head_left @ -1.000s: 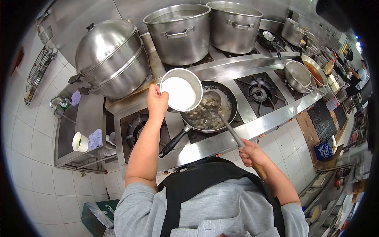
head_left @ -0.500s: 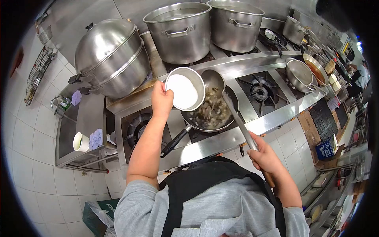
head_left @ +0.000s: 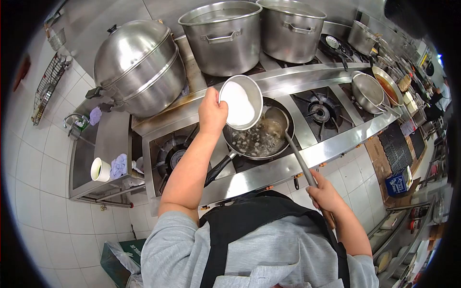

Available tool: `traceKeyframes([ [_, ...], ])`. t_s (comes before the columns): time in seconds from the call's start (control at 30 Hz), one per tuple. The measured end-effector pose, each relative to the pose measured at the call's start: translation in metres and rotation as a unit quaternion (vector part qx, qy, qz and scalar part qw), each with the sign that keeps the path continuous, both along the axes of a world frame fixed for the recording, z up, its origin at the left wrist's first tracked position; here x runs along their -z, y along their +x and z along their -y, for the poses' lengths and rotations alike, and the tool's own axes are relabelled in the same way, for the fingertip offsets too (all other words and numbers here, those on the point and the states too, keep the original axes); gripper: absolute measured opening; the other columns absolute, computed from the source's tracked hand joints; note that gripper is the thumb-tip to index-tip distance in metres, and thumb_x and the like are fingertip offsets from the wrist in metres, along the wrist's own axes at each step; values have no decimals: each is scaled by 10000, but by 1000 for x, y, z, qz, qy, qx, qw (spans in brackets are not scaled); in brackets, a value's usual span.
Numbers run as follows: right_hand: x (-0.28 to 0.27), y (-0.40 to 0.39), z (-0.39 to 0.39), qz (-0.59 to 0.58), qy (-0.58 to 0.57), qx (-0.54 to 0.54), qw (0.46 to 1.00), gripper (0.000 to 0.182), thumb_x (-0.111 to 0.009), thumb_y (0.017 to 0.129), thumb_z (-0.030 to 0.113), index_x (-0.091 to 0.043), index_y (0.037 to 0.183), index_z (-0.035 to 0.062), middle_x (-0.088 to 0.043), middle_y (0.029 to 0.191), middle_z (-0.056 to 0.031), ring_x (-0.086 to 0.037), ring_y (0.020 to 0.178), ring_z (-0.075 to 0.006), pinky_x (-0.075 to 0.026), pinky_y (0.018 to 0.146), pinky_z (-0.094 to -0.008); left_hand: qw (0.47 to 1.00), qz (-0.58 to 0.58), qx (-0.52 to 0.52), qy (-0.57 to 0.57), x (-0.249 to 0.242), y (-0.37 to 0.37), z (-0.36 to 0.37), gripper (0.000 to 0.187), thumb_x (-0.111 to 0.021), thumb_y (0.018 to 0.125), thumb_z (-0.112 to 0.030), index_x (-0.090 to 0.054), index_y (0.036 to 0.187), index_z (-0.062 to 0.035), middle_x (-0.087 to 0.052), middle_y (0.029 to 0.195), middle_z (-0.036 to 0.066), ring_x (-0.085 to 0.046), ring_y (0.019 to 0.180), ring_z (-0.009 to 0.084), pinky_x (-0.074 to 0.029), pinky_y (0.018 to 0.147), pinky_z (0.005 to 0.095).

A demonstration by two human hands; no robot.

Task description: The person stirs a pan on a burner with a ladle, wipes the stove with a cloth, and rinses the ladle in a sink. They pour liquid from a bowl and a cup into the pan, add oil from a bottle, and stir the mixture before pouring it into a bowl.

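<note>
My left hand (head_left: pixel 212 113) is closed on the side of a metal pot (head_left: pixel 258 90) with white contents, held tilted above the back left of a frying pan (head_left: pixel 291 129). Dark liquid with pale pieces (head_left: pixel 257 141) fills the pan, which sits on a burner. The pan's black handle (head_left: pixel 220 169) points down and left, partly hidden by my left forearm. Wrapped round the wooden end of a long ladle (head_left: pixel 302 165) is my right hand (head_left: pixel 326 192). The ladle's bowl is partly sunk in the liquid at the pan's right side.
Behind the burners stand a domed steamer (head_left: pixel 137 67) and two tall stockpots (head_left: pixel 223 45) (head_left: pixel 293 36). An unlit burner (head_left: pixel 319 111) is right of the pan, with a smaller pot (head_left: pixel 367 91) beyond. A white cup (head_left: pixel 100 170) and cloth (head_left: pixel 118 165) rest at left.
The ladle's bowl has gone from above the pan's back edge down into the liquid. My left hand and the metal pot appear slightly further right and higher.
</note>
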State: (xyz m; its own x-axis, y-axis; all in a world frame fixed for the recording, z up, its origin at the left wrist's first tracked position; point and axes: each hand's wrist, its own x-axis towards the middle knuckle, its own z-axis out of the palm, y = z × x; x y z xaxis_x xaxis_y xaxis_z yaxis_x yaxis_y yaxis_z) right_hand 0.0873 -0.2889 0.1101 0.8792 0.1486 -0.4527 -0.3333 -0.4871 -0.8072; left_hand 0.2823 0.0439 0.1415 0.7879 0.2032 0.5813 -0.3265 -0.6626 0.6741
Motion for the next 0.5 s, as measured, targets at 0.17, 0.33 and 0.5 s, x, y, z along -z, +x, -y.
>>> traceKeyframes([
  [0.17,-31,-2,-8,-213,334,98,913,624,-528,871,117,-271,1436,56,-438,644,1,-379,400,-82,-301,357,-230,998,1,-5,-69,7,6,-13,116,-523,730,-3,-430,787,-43,-484,651,99,-478,587,253,-409,552,370],
  [0.33,-44,4,-22,-194,358,68,911,648,-539,851,81,-269,1440,66,-454,654,-14,-407,410,-90,-311,361,-229,906,-85,17,-414,19,-9,-58,151,-512,752,30,-441,818,-85,-497,690,21,-459,520,113,-341,398,268],
  [0.5,-47,5,-31,-40,139,45,988,653,-521,843,25,-282,1449,65,-527,724,-62,-477,457,-123,-396,417,-275,852,-104,-72,-508,57,-61,-134,212,-519,726,44,-399,786,-121,-469,667,31,-426,472,115,-310,377,252],
])
